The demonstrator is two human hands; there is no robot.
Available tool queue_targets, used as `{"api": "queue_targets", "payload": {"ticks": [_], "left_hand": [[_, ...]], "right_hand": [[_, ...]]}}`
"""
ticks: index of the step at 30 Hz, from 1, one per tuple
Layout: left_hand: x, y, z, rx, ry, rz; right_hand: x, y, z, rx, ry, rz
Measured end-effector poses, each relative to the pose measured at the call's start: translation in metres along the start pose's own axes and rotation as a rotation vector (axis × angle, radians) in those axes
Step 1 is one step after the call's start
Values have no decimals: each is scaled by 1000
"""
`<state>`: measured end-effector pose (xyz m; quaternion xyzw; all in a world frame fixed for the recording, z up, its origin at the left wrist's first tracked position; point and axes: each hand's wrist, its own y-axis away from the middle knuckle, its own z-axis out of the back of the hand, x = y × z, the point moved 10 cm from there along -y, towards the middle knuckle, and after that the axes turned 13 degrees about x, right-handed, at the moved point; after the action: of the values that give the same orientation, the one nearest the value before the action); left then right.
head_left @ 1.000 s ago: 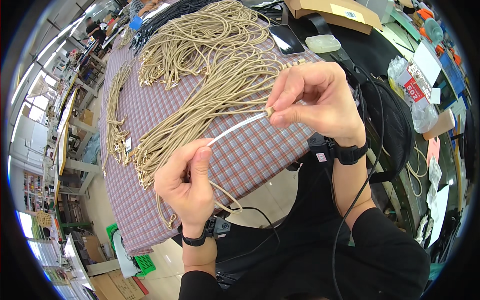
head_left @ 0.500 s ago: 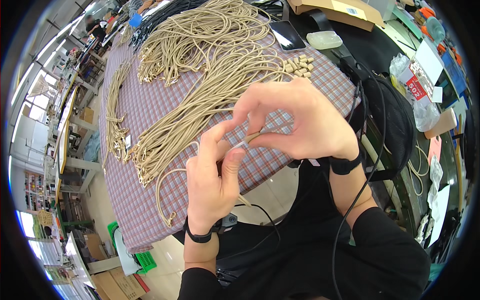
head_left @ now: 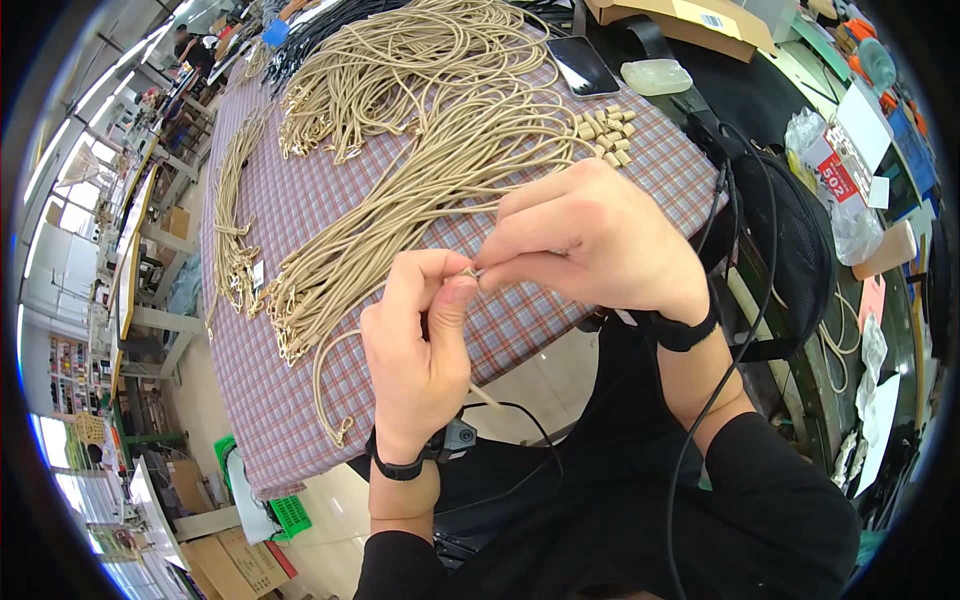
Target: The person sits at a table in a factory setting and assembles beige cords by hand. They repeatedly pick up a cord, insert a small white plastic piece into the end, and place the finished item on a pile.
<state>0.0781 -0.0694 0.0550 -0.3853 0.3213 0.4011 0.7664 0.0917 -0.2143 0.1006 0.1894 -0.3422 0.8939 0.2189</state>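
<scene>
My left hand (head_left: 412,345) is closed, thumb and forefinger pinching a beige cord (head_left: 322,372) in front of my chest. One stretch of that cord loops down on the left to a gold-coloured metal clasp (head_left: 344,432) at the table's edge; another piece hangs below the palm. My right hand (head_left: 590,245) comes in from the right in a tight pinch, its fingertips meeting those of the left. A small pale bit shows between the fingertips; its kind is too small and covered to make out. Beyond my hands lies a long bundle of beige cords (head_left: 400,220) with gold clasps.
A checked cloth covers the table (head_left: 250,400). Small beige cylinders (head_left: 610,130) lie in a pile near a black phone (head_left: 582,67) and a translucent block (head_left: 656,77). More beige cords (head_left: 240,200) lie at the left. A black cable (head_left: 735,370) crosses by my right forearm.
My right hand's fingers, arched with a gap before, have closed into a pinch and moved left against the left fingertips. The pale tip between my hands is now mostly covered.
</scene>
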Motion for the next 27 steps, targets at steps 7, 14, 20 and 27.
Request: {"api": "queue_targets", "payload": {"ticks": [7, 14, 20, 27], "left_hand": [[16, -3, 5, 47, 143, 67], [26, -3, 20, -109, 109, 127], [26, -2, 26, -172, 58, 90], [16, -1, 35, -144, 142, 23]], "right_hand": [[-1, 21, 60, -254, 238, -40], [6, 16, 56, -282, 613, -202], [32, -8, 7, -223, 477, -1], [10, -14, -20, -160, 160, 42]]}}
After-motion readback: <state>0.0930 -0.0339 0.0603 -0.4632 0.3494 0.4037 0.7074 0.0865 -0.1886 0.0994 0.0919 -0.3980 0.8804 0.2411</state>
